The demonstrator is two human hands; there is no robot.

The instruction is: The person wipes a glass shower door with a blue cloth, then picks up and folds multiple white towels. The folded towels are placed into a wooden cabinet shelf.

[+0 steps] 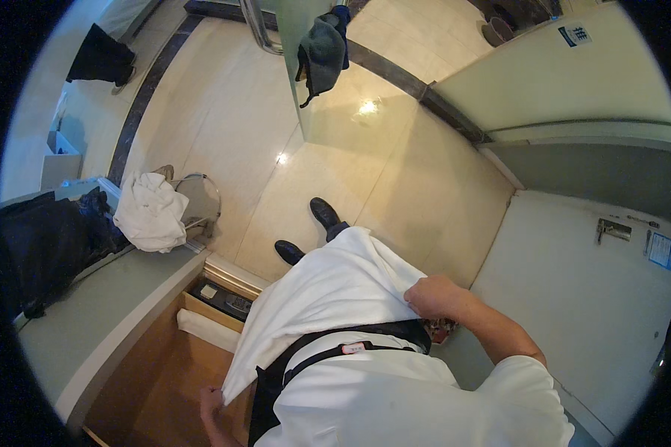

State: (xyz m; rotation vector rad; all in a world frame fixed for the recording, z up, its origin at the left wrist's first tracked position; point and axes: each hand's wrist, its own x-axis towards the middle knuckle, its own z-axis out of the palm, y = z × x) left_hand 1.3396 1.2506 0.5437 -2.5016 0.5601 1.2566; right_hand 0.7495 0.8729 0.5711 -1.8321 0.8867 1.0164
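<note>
A white towel-like cloth (330,279) is stretched across the front of my waist and hangs over my dark trousers. Bunched in the fist of my right hand (433,297) is the cloth's right upper corner. At the lower left, my left hand (211,403) pinches the opposite corner beside my hip. Below the cloth's far edge, my black shoes (307,232) stand on the tiled floor (291,151). A black strap with a small pale tag (353,348) crosses my white shirt.
A crumpled white cloth (152,212) lies on a metal-framed stool (204,201) at left. Close by is an open wooden compartment (162,357) holding a rolled white cloth (208,331). A glass door (293,72) with grey cloth (320,53) stands ahead; a white door (570,296) is at right. Another person's dark-clothed leg (100,56) shows upper left.
</note>
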